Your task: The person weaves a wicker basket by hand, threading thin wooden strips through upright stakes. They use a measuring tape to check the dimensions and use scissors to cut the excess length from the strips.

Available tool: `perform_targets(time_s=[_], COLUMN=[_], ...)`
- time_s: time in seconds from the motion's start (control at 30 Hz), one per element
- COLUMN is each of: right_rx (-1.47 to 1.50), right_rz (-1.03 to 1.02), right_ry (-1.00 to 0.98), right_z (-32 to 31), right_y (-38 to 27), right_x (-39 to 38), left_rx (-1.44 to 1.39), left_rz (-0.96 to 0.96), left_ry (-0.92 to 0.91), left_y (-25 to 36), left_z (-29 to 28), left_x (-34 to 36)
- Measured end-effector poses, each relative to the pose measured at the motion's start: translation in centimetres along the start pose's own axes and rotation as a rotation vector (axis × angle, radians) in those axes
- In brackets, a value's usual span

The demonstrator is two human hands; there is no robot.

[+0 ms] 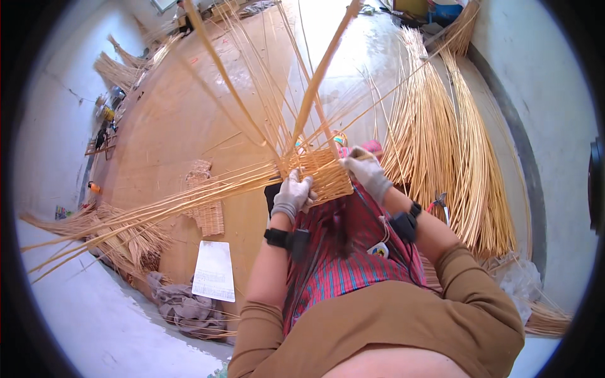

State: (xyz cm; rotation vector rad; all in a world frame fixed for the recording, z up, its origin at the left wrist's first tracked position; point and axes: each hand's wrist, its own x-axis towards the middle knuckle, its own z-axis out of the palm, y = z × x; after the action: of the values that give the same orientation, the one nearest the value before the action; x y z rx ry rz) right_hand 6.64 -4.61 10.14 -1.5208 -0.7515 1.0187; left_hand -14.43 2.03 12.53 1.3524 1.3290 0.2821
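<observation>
A partly woven wicker basket (pixel 329 178) rests over my lap, with long uncut rods fanning upward from its far side and a bundle of rods (pixel 189 198) stretching out to the left. My left hand (pixel 294 194), in a pale work glove, grips the near left side of the weave, thumb on top. At the right end of the basket is my right hand (pixel 365 169), gloved too, its fingers closed at the weave's edge; what they pinch is too small to make out. Some upright rods are smeared by motion.
Two large bundles of loose wicker rods (pixel 435 151) lie at my right, with red-handled pliers (pixel 439 201) on them. On the floor to the left are a flat woven piece (pixel 208 214), a white printed sheet (pixel 213 271), a grey cloth (pixel 189 309) and more rods (pixel 129 236).
</observation>
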Motion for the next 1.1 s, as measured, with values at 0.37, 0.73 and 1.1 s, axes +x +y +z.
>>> perform_targets(time_s=[0.37, 0.73, 1.1], right_rx=[0.259, 0.241, -0.290], right_rz=[-0.109, -0.453, -0.657], right_ry=[0.042, 0.103, -0.187], right_z=[-1.3, 1.5, 3.3], right_y=[1.8, 1.8, -10.4], right_x=[2.6, -6.0, -10.4], left_rx=[-0.429, -0.484, -0.944], left_rz=[0.092, 0.040, 0.282], left_ry=[0.161, 0.139, -0.041], left_y=[-0.2, 0.1, 3.0], left_z=[3.6, 3.9, 3.5], left_x=[0.6, 0.3, -1.5])
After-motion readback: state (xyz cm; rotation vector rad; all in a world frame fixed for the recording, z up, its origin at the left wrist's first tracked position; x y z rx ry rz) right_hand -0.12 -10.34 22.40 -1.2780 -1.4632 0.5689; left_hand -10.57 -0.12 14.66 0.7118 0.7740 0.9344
